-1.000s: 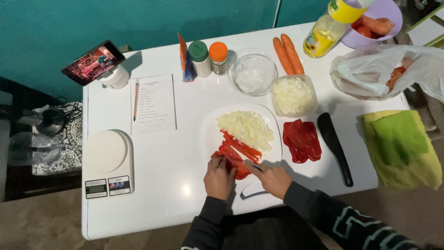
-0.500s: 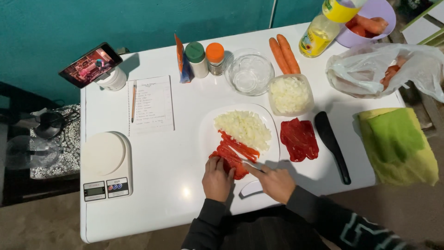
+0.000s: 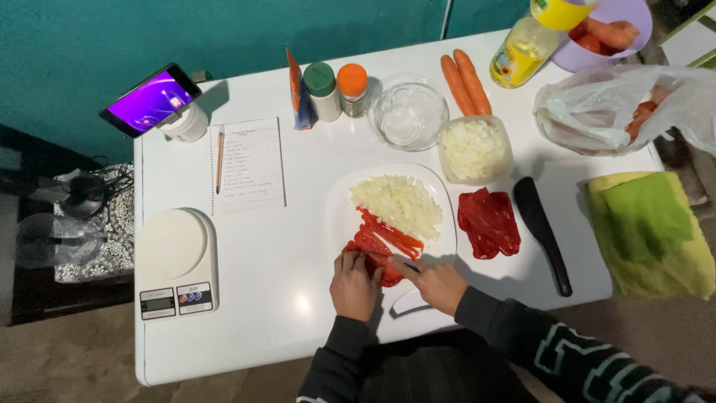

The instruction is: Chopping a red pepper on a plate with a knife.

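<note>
White table (image 3: 253, 298), seen from above. A white cutting board (image 3: 343, 209) lies near the front edge. On it, a heap of diced onion (image 3: 399, 205) at the far side, red pepper strips (image 3: 388, 237) laid nearer.

Left hand (image 3: 356, 283): fingers curled, pressed down on the strips at the board's near left. Right hand (image 3: 438, 285): closed round a knife (image 3: 409, 266), only a short dark part of which is seen between the hands; the blade cannot be made out.

Just right of the board, flat red pepper pieces (image 3: 488, 222) lie on the bare table. A black spatula (image 3: 543, 233) lies beyond them.

Containers:
- Square plastic tub (image 3: 476, 149), filled with diced onion, just behind the board.
- Glass bowl (image 3: 409, 112), contents cannot be told.
- Two shakers, green-lidded (image 3: 322, 91) and orange-lidded (image 3: 352, 89), side by side.
- Oil bottle (image 3: 533, 41), yellow liquid within.
- Purple bowl (image 3: 634, 33), carrots in it.
- Clear bag (image 3: 619, 108), orange-red items showing through.

Two carrots (image 3: 462, 80) lie loose between glass bowl and bottle. Kitchen scale (image 3: 175, 261) at front left.
</note>
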